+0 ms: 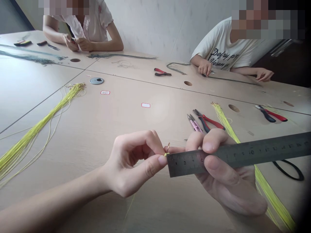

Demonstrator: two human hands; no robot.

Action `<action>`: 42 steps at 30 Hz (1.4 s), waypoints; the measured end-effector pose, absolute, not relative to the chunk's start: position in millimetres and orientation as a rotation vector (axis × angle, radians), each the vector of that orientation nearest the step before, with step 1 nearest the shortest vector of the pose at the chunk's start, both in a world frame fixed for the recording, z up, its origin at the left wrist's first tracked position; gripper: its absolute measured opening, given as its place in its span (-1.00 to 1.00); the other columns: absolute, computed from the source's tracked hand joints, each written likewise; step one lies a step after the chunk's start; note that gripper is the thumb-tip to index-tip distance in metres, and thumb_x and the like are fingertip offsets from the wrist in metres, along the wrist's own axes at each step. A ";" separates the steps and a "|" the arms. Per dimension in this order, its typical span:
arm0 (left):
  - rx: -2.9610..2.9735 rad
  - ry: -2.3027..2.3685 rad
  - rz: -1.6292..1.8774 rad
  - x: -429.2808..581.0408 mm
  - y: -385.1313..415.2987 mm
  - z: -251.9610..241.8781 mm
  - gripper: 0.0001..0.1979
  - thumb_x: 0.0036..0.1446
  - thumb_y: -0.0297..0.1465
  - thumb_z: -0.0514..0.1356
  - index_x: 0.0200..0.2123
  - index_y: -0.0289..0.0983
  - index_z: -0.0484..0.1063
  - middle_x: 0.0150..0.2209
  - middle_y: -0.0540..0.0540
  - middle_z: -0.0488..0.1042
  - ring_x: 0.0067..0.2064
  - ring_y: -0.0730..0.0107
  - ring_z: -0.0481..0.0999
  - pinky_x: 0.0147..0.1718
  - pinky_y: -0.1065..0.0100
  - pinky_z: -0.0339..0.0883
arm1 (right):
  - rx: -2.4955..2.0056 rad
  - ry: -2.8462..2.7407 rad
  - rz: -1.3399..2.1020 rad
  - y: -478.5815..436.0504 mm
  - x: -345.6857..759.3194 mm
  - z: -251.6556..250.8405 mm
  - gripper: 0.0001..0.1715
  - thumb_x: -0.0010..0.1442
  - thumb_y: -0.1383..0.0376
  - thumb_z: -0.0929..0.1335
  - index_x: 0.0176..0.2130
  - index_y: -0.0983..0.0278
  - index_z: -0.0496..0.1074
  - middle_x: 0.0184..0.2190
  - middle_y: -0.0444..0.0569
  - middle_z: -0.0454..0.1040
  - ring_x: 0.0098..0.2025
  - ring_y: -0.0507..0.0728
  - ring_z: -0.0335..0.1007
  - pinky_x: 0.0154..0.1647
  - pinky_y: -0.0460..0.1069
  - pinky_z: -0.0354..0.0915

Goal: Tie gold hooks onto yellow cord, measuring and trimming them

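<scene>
Thin yellow cord (pixel 166 155) is pinched in the left hand (pixel 132 163), flat grey metal ruler (pixel 186 164) kinda gripped in the right hand (pixel 230 189).

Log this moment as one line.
right hand: holds metal ruler | left hand: pinches yellow cord at ruler's end | nearby: red-and-black pliers, yellow strand bundles

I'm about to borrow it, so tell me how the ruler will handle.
The ruler is probably stiff: it runs straight beyond the right hand. It may slip, looking smooth and metallic. Being flat, it seems unlikely to roll.
</scene>
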State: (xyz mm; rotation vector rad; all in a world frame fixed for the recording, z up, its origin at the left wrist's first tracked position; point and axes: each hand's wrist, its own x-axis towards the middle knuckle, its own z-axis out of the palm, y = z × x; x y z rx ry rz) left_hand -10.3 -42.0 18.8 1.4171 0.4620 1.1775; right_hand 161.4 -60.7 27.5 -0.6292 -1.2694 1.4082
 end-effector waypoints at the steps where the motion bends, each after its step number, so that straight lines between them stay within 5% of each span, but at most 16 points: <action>1: 1.418 0.464 1.178 -10.4 -42.1 19.0 -0.80 0.07 -0.56 0.10 -0.58 -0.29 0.25 -0.62 0.06 0.22 -0.61 0.58 0.16 -0.66 0.47 0.08 | -0.630 -1.269 1.405 -60.8 161.1 27.4 -0.90 0.17 0.35 0.32 -0.30 0.13 0.42 -0.44 -0.15 0.35 -0.30 0.04 0.49 -0.19 -0.05 0.46; 15: 1.401 0.463 1.183 -10.3 -43.4 19.2 -0.79 0.06 -0.58 0.10 -0.59 -0.29 0.24 -0.63 0.08 0.18 -0.64 0.62 0.14 -0.69 0.49 0.07 | -0.632 -1.308 1.397 -61.8 162.0 25.7 -0.89 0.19 0.32 0.30 -0.27 0.09 0.39 -0.43 -0.15 0.36 -0.24 0.08 0.51 -0.21 -0.03 0.47; 20: 1.409 0.487 1.192 -10.4 -43.0 20.8 -0.79 0.05 -0.57 0.11 -0.59 -0.29 0.25 -0.62 0.07 0.21 -0.65 0.62 0.15 -0.70 0.49 0.08 | -0.628 -1.327 1.336 -63.5 160.2 26.2 -0.86 0.18 0.34 0.30 -0.28 0.07 0.39 -0.45 -0.16 0.41 -0.36 0.05 0.46 -0.15 0.08 0.46; 24: 1.414 0.489 1.203 -9.8 -41.9 21.1 -0.78 0.04 -0.58 0.11 -0.60 -0.28 0.23 -0.62 0.07 0.22 -0.66 0.63 0.15 -0.71 0.50 0.09 | -0.631 -1.356 1.327 -64.2 160.4 26.5 -0.86 0.19 0.34 0.29 -0.27 0.08 0.39 -0.42 -0.13 0.43 -0.33 0.08 0.47 -0.31 0.04 0.48; 32: 1.438 0.531 1.162 -11.2 -42.7 23.1 -0.78 0.02 -0.57 0.11 -0.61 -0.27 0.20 -0.63 0.06 0.20 -0.64 0.59 0.16 -0.70 0.49 0.07 | -0.644 -1.393 1.367 -64.3 164.0 29.2 -0.88 0.19 0.32 0.29 -0.27 0.10 0.41 -0.45 -0.14 0.40 -0.34 0.08 0.49 -0.09 0.14 0.43; 42: 1.434 0.520 1.141 -13.1 -44.0 20.7 -0.80 -0.02 -0.58 0.11 -0.61 -0.26 0.21 -0.64 0.07 0.18 -0.63 0.57 0.15 -0.68 0.45 0.06 | -0.638 -1.415 1.380 -63.6 162.6 31.7 -0.87 0.20 0.33 0.29 -0.26 0.12 0.41 -0.44 -0.14 0.39 -0.39 0.04 0.44 -0.27 0.02 0.45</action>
